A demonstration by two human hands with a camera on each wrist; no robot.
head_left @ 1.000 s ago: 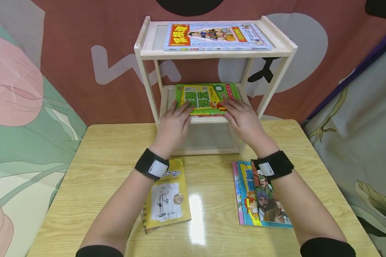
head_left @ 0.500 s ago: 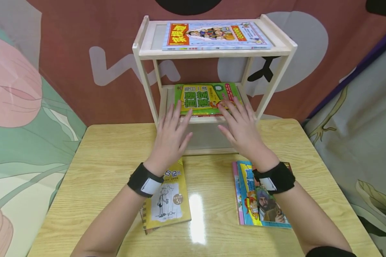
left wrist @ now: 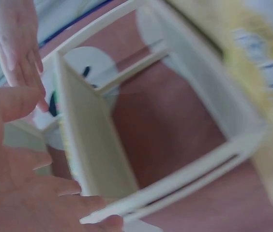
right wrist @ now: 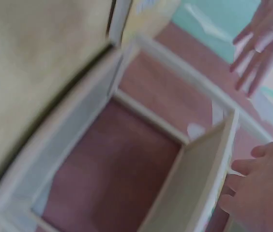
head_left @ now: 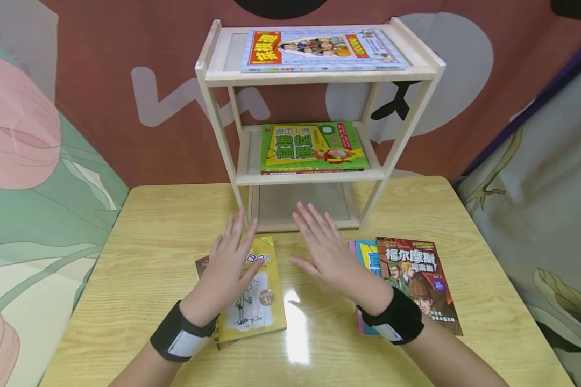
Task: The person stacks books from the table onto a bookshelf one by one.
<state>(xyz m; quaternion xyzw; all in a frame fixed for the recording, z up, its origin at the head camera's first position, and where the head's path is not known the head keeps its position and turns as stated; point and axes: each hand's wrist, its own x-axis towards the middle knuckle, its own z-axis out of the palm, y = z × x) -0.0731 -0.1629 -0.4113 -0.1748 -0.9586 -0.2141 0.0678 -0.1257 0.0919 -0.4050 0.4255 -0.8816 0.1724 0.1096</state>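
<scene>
My left hand (head_left: 227,269) hovers with straight fingers over the yellow comic diary book (head_left: 256,301) on the left of the table, holding nothing. My right hand (head_left: 331,263), also straight-fingered and holding nothing, is in front of the shelf, left of the right-hand books. A green and yellow book (head_left: 314,148) lies flat on the middle tier of the pale wooden shelf (head_left: 310,179). On the top tier rests a light blue book (head_left: 324,51). In the left wrist view the left hand (left wrist: 30,179) shows blurred beside the shelf frame; the right wrist view shows the right hand (right wrist: 262,188) likewise.
At the right of the table a brown detective book (head_left: 416,279) overlaps a blue book (head_left: 368,258) with a pink edge showing. Another book (head_left: 202,264) peeks out under the yellow one. The shelf's bottom panel (head_left: 300,204) is grey. Printed cloth (head_left: 174,145) hangs behind.
Both hands have come off the green and yellow book on the middle tier and drawn back toward the person, fingers straightening. The book stays on the tier.
</scene>
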